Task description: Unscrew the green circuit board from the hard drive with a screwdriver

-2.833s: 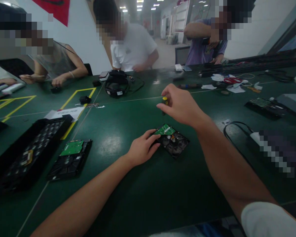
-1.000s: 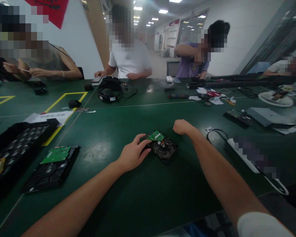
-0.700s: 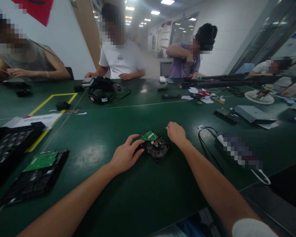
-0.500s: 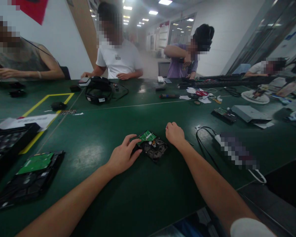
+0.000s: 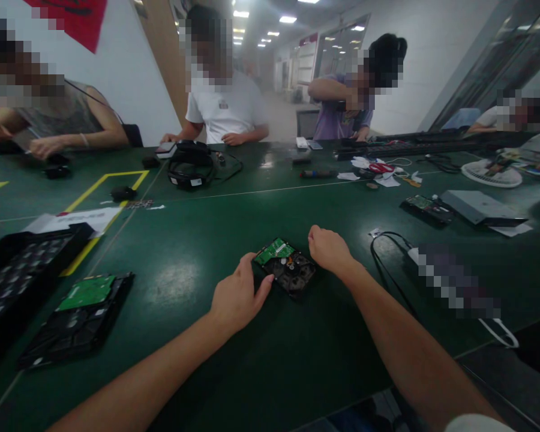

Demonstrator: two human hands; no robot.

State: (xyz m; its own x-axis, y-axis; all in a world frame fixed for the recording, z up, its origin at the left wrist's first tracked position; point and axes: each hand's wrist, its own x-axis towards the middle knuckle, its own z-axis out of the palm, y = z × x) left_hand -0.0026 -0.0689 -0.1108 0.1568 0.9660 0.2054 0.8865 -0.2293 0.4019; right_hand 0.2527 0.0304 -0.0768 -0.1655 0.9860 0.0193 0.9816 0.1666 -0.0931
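A hard drive [image 5: 292, 273] lies on the green table in front of me, its green circuit board facing up. My left hand [image 5: 238, 294] grips its left corner, fingers along the far side and thumb on the near edge. Just off the drive's right corner is my right hand [image 5: 330, 249], its fingers curled closed; whatever they hold, if anything, is hidden. A second, larger-looking hard drive [image 5: 78, 318] rests on the table to the left, also circuit board up.
A black tray [image 5: 36, 264] stands at the far left. On the right are a power strip-like blurred object with a cable [image 5: 389, 234], another drive [image 5: 425, 210] and a grey metal box [image 5: 481, 207]. A black headset [image 5: 191, 165] sits farther back. Several people sit across the table.
My left hand has closed in on the drive's left corner, its fingers moving off the circuit board. My right hand stays closed beside the drive. The whole view has shifted slightly.
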